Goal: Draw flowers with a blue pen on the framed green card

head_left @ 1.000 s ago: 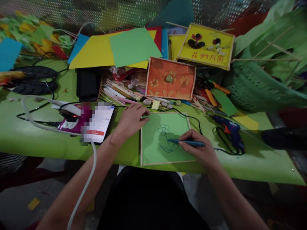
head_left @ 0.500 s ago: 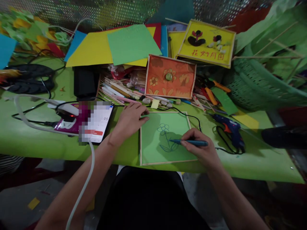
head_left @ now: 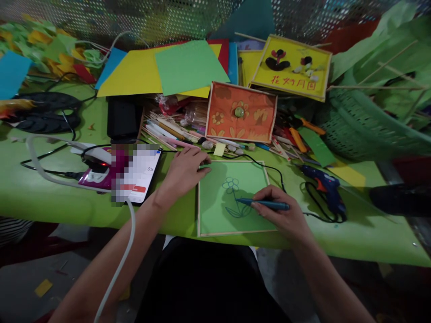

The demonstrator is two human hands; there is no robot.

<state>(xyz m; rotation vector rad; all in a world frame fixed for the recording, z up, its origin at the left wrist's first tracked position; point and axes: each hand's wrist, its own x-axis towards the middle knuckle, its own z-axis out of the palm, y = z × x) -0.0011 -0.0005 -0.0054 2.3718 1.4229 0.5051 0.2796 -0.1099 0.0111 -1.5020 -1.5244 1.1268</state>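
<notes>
My right hand [head_left: 281, 208] is closed around a dark teal marker [head_left: 279, 205], its tip touching the stem of a drawn flower. That flower, with round petals and two leaves at its base, is outlined on a green sheet [head_left: 215, 206] edged with thin wooden sticks. The right edge of the frame is partly hidden by my right hand. My left hand [head_left: 186, 170] lies open at the sheet's upper left corner, fingers stretched out and thumb near the stick edge.
Left of my hands lie a phone [head_left: 143, 179] and a purple power strip [head_left: 96, 177]. A blue glue gun [head_left: 325, 186] rests at right. Behind are an orange framed picture [head_left: 227, 112], a yellow one [head_left: 292, 63], coloured paper [head_left: 191, 65] and a green basket [head_left: 360, 121].
The marker tip has shifted slightly left onto the flower's stem, my right hand moving with it. My left hand stays in place. The whole view has shifted a little.
</notes>
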